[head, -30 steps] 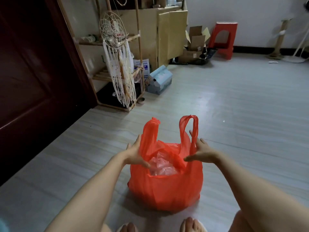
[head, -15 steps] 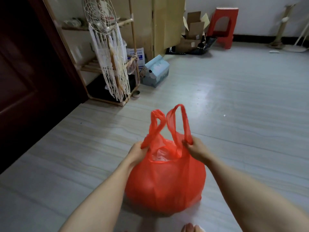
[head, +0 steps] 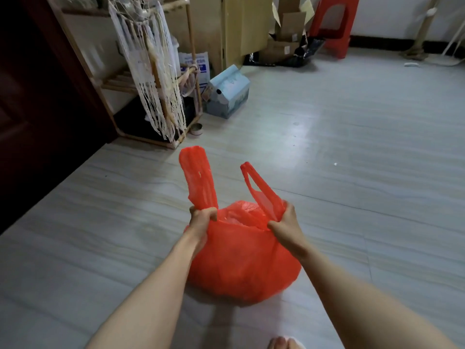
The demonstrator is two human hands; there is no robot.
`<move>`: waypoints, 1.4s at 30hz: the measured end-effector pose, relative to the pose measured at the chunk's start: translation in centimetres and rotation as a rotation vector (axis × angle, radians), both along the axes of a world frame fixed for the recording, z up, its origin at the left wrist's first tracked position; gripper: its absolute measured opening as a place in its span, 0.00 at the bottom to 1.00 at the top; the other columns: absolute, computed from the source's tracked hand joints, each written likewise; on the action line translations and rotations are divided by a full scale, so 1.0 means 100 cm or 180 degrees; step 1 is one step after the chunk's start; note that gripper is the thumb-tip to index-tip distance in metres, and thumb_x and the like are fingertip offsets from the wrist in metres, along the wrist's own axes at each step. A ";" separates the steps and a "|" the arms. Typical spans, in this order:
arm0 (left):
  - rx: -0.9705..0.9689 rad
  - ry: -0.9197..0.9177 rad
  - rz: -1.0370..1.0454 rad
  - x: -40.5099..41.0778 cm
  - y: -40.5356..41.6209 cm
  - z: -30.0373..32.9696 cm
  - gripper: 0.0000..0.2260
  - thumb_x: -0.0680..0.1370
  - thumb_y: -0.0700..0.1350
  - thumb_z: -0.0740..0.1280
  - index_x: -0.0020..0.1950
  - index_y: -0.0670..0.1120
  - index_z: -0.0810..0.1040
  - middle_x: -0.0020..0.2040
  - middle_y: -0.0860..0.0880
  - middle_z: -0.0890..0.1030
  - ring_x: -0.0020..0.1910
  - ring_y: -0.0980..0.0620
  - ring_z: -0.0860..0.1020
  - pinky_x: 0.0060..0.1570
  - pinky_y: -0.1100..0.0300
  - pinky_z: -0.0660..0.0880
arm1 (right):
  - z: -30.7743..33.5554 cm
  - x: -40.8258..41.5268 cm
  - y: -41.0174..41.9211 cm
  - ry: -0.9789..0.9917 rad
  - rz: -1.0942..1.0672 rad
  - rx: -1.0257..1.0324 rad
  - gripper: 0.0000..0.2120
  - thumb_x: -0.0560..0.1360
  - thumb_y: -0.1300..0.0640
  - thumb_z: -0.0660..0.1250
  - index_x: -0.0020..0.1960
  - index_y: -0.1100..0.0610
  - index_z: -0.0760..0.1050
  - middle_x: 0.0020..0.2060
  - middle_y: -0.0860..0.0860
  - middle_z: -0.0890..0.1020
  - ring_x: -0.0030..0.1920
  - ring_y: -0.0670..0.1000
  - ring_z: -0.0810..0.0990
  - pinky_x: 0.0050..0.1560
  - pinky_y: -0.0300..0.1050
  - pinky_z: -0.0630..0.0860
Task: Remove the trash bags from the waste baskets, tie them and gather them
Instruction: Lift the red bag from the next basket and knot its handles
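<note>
Whereas both handles met above the bag's mouth half a second ago, they now stand apart, pulled outward to either side. Left hand (head: 201, 220) is fisted round the base of the left handle (head: 196, 172), which rises upright and broad toward frame centre. Right hand (head: 286, 222) grips the base of the right handle (head: 259, 190), which leans up and to the left as a narrow loop. One second ago both hands were open beside the handles, not gripping.

Red bag (head: 241, 268) sits on the floor (head: 352, 147) at lower centre of the frame, full and rounded, its mouth partly open between the two hands. Both hands are at the bag's top edge, left and right of the mouth; forearms run in from the bottom corners. Toes (head: 284, 343) show at the bottom edge, near the bag.

Rack (head: 141, 79) with white fringe: upper left. Blue box (head: 227, 93) just right of it.
</note>
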State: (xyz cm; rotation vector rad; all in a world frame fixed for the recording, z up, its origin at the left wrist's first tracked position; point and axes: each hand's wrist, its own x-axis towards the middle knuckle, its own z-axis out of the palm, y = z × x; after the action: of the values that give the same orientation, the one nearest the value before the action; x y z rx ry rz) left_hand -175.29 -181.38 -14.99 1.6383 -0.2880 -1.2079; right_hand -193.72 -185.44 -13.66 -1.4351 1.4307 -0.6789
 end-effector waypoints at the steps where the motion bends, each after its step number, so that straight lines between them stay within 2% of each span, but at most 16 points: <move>1: 0.0086 -0.0421 -0.0247 0.003 0.004 -0.002 0.27 0.54 0.39 0.62 0.54 0.43 0.67 0.46 0.40 0.72 0.46 0.44 0.73 0.49 0.51 0.72 | -0.001 -0.005 -0.001 0.0241 0.0148 -0.0186 0.16 0.69 0.67 0.63 0.56 0.59 0.70 0.51 0.55 0.76 0.55 0.53 0.75 0.55 0.40 0.71; 3: 0.0142 -0.0985 -0.0696 0.006 0.012 -0.006 0.25 0.61 0.37 0.65 0.58 0.42 0.71 0.45 0.43 0.79 0.43 0.46 0.78 0.46 0.56 0.77 | -0.005 -0.015 -0.002 0.0785 0.0224 -0.0499 0.07 0.69 0.68 0.63 0.43 0.61 0.77 0.40 0.56 0.81 0.48 0.55 0.79 0.39 0.40 0.67; 7: -0.0049 -0.1076 -0.0759 0.010 0.023 -0.004 0.10 0.69 0.29 0.65 0.40 0.43 0.80 0.24 0.56 0.78 0.24 0.58 0.73 0.21 0.71 0.67 | -0.013 -0.036 -0.005 0.0985 -0.0751 -0.0020 0.13 0.72 0.63 0.62 0.55 0.66 0.69 0.51 0.66 0.78 0.55 0.65 0.76 0.50 0.50 0.71; 9: -0.0180 -0.1100 -0.0882 0.011 0.027 0.004 0.12 0.69 0.28 0.64 0.41 0.44 0.79 0.26 0.55 0.78 0.24 0.60 0.74 0.23 0.71 0.69 | -0.012 -0.040 -0.006 0.0885 -0.0896 0.0129 0.15 0.72 0.65 0.59 0.58 0.64 0.64 0.53 0.66 0.76 0.56 0.66 0.75 0.52 0.53 0.71; 11: -0.0260 -0.1106 -0.1069 0.008 0.030 0.009 0.11 0.71 0.30 0.64 0.45 0.45 0.79 0.33 0.52 0.79 0.30 0.59 0.77 0.30 0.69 0.73 | -0.010 -0.041 -0.012 0.0410 -0.1051 0.0188 0.13 0.72 0.66 0.55 0.57 0.64 0.66 0.47 0.63 0.78 0.51 0.63 0.79 0.42 0.47 0.72; 14: -0.0224 -0.0758 -0.1076 0.005 0.029 0.008 0.09 0.73 0.33 0.64 0.45 0.46 0.79 0.35 0.50 0.81 0.34 0.55 0.78 0.36 0.62 0.74 | -0.002 -0.036 -0.017 -0.0503 -0.1602 0.0282 0.08 0.76 0.64 0.54 0.51 0.61 0.71 0.33 0.55 0.77 0.31 0.53 0.78 0.25 0.38 0.68; 16: -0.0190 -0.0498 -0.0788 0.005 0.023 0.004 0.08 0.74 0.35 0.64 0.41 0.46 0.79 0.26 0.54 0.80 0.26 0.59 0.77 0.30 0.64 0.72 | 0.000 -0.032 -0.021 -0.0621 -0.1733 0.0262 0.10 0.77 0.64 0.55 0.51 0.62 0.74 0.37 0.57 0.77 0.34 0.54 0.75 0.35 0.41 0.73; 19: -0.0203 -0.0139 -0.0275 0.002 0.013 0.000 0.08 0.75 0.36 0.63 0.38 0.45 0.77 0.21 0.54 0.77 0.20 0.59 0.74 0.27 0.64 0.70 | 0.001 -0.023 -0.022 -0.0628 -0.1467 0.0193 0.11 0.77 0.64 0.55 0.50 0.62 0.76 0.42 0.57 0.77 0.43 0.54 0.75 0.48 0.47 0.74; 22: -0.0104 0.0252 0.0260 -0.001 0.006 -0.008 0.13 0.76 0.36 0.61 0.32 0.43 0.73 0.15 0.52 0.72 0.15 0.58 0.70 0.20 0.69 0.69 | 0.006 -0.016 -0.021 -0.1050 -0.0851 0.0303 0.07 0.76 0.62 0.59 0.40 0.56 0.70 0.32 0.53 0.72 0.32 0.50 0.72 0.34 0.40 0.72; 24: -0.0026 0.0525 0.0595 0.000 0.006 -0.013 0.12 0.77 0.37 0.59 0.34 0.42 0.74 0.16 0.51 0.73 0.18 0.55 0.72 0.27 0.63 0.72 | 0.006 -0.014 -0.019 -0.1021 -0.0192 0.0569 0.10 0.72 0.64 0.66 0.52 0.58 0.70 0.37 0.55 0.74 0.37 0.52 0.75 0.40 0.43 0.74; 27: -0.0002 0.0779 0.0928 0.005 0.008 -0.019 0.12 0.78 0.38 0.57 0.57 0.36 0.75 0.42 0.41 0.81 0.46 0.44 0.79 0.54 0.48 0.75 | 0.001 -0.014 -0.018 0.0384 0.0977 0.0633 0.33 0.68 0.67 0.67 0.69 0.57 0.57 0.55 0.56 0.73 0.54 0.54 0.75 0.51 0.42 0.71; 30: -0.0002 0.0882 0.1167 0.015 0.010 -0.019 0.12 0.77 0.38 0.57 0.59 0.39 0.74 0.48 0.39 0.76 0.48 0.43 0.75 0.54 0.49 0.74 | -0.008 -0.023 -0.013 0.1063 0.1184 0.0194 0.17 0.72 0.65 0.62 0.61 0.58 0.69 0.52 0.54 0.77 0.49 0.48 0.74 0.38 0.35 0.66; 32: 0.0006 0.0815 0.1169 0.023 0.010 -0.019 0.08 0.77 0.38 0.58 0.44 0.41 0.76 0.37 0.42 0.76 0.36 0.46 0.73 0.41 0.55 0.73 | -0.011 -0.034 -0.015 0.0387 0.0600 0.0376 0.09 0.75 0.65 0.61 0.51 0.57 0.77 0.47 0.54 0.80 0.44 0.48 0.76 0.37 0.37 0.72; 35: -0.0108 0.0882 0.1024 0.024 0.010 -0.018 0.12 0.76 0.39 0.57 0.35 0.44 0.74 0.24 0.47 0.78 0.27 0.50 0.75 0.36 0.58 0.71 | -0.009 -0.040 -0.022 -0.0762 -0.0064 0.1162 0.09 0.75 0.64 0.61 0.52 0.62 0.77 0.40 0.55 0.81 0.38 0.50 0.78 0.38 0.42 0.75; 38: -0.0078 0.0483 0.0676 0.013 0.003 -0.013 0.11 0.74 0.41 0.58 0.34 0.44 0.74 0.34 0.45 0.76 0.35 0.49 0.73 0.42 0.56 0.70 | -0.002 -0.024 -0.026 -0.1368 -0.0439 0.1154 0.08 0.75 0.66 0.59 0.46 0.61 0.77 0.33 0.53 0.79 0.32 0.50 0.77 0.32 0.41 0.74; 42: -0.0236 -0.1464 0.0075 -0.005 0.001 -0.009 0.13 0.73 0.42 0.61 0.52 0.38 0.80 0.52 0.39 0.81 0.53 0.44 0.76 0.55 0.53 0.71 | 0.003 0.014 -0.024 -0.1140 -0.0759 0.0507 0.11 0.73 0.68 0.58 0.41 0.57 0.76 0.32 0.52 0.76 0.32 0.49 0.73 0.34 0.42 0.70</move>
State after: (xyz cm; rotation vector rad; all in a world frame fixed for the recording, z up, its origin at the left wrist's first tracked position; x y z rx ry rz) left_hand -175.77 -181.24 -15.91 1.8352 -0.5907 -0.7803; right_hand -192.31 -187.82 -13.33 -0.9705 1.3464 -0.9003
